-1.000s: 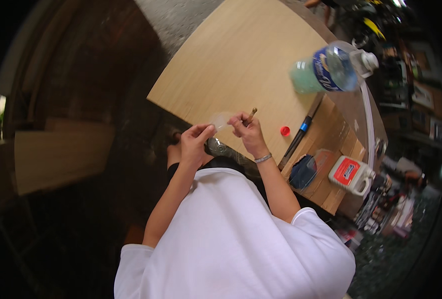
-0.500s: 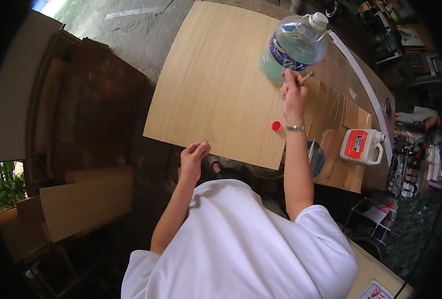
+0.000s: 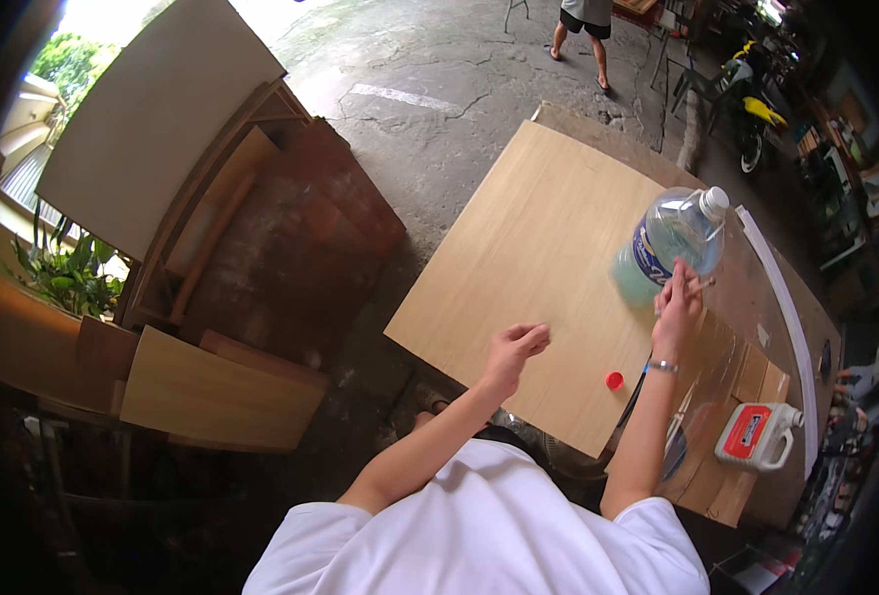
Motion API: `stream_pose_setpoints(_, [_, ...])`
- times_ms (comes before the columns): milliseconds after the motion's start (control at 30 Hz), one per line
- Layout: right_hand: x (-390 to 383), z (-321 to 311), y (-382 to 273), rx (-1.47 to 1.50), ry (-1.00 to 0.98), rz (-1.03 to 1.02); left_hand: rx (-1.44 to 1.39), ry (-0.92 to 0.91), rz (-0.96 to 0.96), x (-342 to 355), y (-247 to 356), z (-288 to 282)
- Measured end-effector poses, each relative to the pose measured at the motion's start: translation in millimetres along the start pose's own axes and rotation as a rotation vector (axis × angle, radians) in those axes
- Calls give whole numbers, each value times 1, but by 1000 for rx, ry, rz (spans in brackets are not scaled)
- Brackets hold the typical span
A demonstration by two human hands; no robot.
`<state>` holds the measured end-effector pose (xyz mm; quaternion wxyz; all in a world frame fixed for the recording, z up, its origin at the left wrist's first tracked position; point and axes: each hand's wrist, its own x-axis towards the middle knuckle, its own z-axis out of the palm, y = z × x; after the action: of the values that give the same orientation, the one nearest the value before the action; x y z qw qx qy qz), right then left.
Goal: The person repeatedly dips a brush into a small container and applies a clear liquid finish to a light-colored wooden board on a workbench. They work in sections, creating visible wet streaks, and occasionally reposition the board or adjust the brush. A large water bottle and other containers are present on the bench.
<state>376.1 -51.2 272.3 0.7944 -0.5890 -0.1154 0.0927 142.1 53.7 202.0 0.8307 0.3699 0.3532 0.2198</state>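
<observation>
A pale plywood board (image 3: 519, 248) lies on the worktable. On its right side stands a big clear plastic bottle (image 3: 648, 260) with a white cap, a blue label and greenish content. My right hand (image 3: 678, 315) is in front of the bottle, fingers closed around a short wooden stick (image 3: 703, 286) whose far end is hidden. Over the board's near part, my left hand (image 3: 519, 355) is closed in a pinch; whatever is between the fingertips is too small to make out. Between my forearms, a red cap (image 3: 614, 381) sits near the board's edge.
A white jug (image 3: 757, 436) with a red label stands on cardboard (image 3: 702, 436) at right. A long white strip (image 3: 782, 307) runs along the table's far right edge. Brown wooden furniture (image 3: 291, 238) and panels (image 3: 221, 387) stand left. A person (image 3: 585, 30) is on the concrete floor beyond.
The view has swung, so the board and bottle appear lower and farther right. My left hand has moved from the board's near edge to above its surface. My right hand stays by the bottle.
</observation>
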Motion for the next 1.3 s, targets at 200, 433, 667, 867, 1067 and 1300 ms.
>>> stream_pose_setpoints(200, [-35,-33,5,-46,21,7,7,-128,99,49,29,93])
stream_pose_setpoints(433, [-60,-73,-21,-162,146,1,-28,-163,11,77,38,168])
stream_pose_setpoints(667, [-82,-109,-33,-294,261,-21,-67,-174,-30,101,35,199])
stream_pose_setpoints(867, [-78,-119,-33,-243,298,-30,-8,-230,-92,99,46,221])
stream_pose_setpoints(1067, [-9,-90,-71,-775,286,-540,130,-270,-59,77,26,153])
stream_pose_setpoints(1300, [124,-13,-102,-1256,17,-868,286,-101,-85,46,-3,21])
